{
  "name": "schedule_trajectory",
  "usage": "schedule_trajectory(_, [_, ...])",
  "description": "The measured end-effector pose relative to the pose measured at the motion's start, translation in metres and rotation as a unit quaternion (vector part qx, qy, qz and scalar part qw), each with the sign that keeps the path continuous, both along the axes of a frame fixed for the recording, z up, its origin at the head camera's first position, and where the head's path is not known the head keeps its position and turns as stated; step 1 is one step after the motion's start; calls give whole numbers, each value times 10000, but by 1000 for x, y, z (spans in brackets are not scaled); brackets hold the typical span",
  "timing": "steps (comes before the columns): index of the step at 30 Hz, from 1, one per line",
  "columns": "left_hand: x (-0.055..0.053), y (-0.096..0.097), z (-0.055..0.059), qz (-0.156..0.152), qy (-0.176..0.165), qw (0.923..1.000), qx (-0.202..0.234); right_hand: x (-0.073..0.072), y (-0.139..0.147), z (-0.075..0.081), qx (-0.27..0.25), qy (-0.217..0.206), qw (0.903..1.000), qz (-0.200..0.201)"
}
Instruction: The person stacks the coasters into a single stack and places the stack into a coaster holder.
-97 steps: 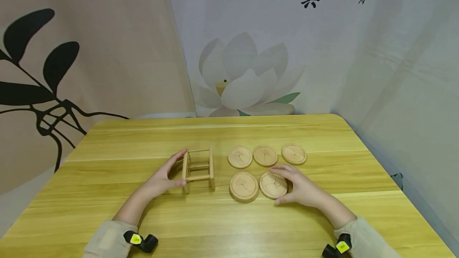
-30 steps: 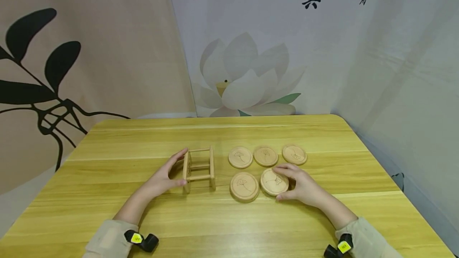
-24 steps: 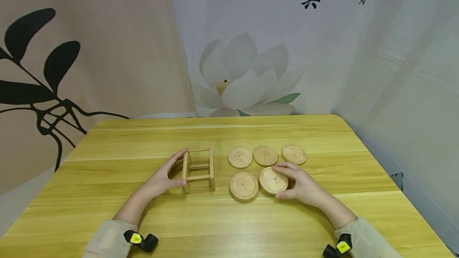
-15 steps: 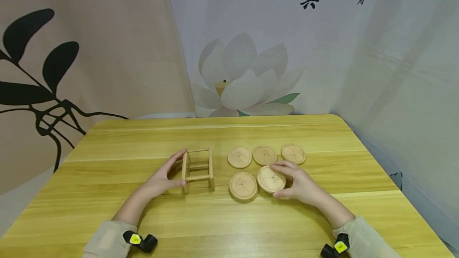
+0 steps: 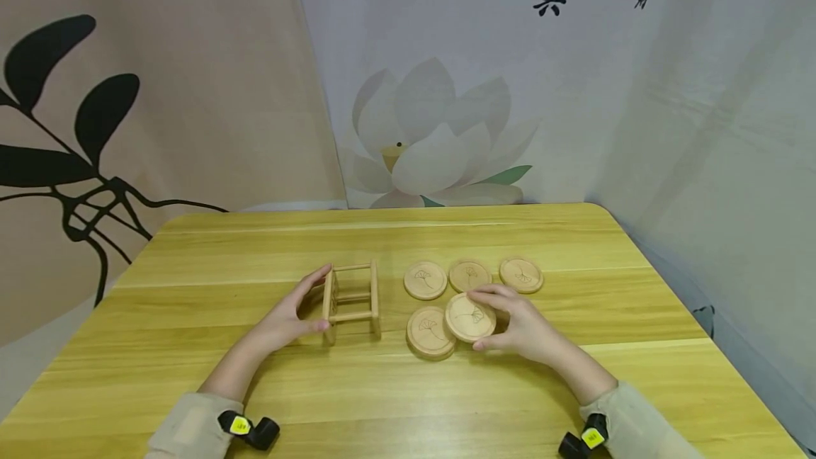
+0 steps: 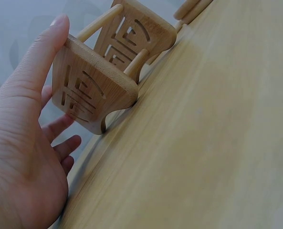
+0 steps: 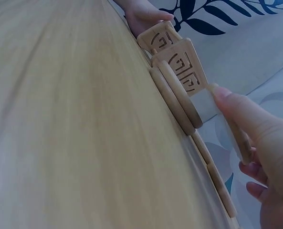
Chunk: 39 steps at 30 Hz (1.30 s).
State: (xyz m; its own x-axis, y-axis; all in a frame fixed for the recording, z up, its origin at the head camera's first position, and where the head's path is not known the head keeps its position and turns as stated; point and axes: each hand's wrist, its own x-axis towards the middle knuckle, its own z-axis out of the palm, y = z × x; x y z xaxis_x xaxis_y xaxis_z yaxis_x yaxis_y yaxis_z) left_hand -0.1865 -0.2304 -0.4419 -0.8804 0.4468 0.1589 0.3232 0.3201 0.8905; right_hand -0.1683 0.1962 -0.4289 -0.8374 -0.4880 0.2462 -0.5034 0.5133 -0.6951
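A small wooden coaster rack [image 5: 352, 316], two carved end panels joined by rods, stands on the table. My left hand [image 5: 285, 321] holds its left panel, thumb at the near edge and fingers at the far edge; the left wrist view shows the carved panel [image 6: 81, 90] close up. Between thumb and fingers, my right hand [image 5: 524, 324] pinches a round wooden coaster [image 5: 468, 319] with an engraved ginkgo leaf, raised off the table. It overlaps the right edge of a stack of two coasters [image 5: 428, 335] in the head view. The right wrist view shows that stack's edges [image 7: 172, 98].
Behind lie several more coasters in a row: a left one [image 5: 425, 280], a middle one [image 5: 470, 275] and a right one [image 5: 521, 275]. The wooden table [image 5: 382, 402] ends at a printed curtain [image 5: 446, 91].
My right hand has taken hold of the front right coaster, lifted it and carried it left toward the stack. The left hand and the rack have stayed in place.
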Motion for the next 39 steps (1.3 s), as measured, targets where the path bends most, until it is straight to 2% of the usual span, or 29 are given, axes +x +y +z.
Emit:
schedule_trajectory(31, [-1,-1,-1,-81,12,9999,91,-1,-38,-3,-138,-166,9989,406])
schedule_trajectory(39, [-2,-2,-2,-141,38,9998,126,-1,-47,-3,-18,-222,9987,450])
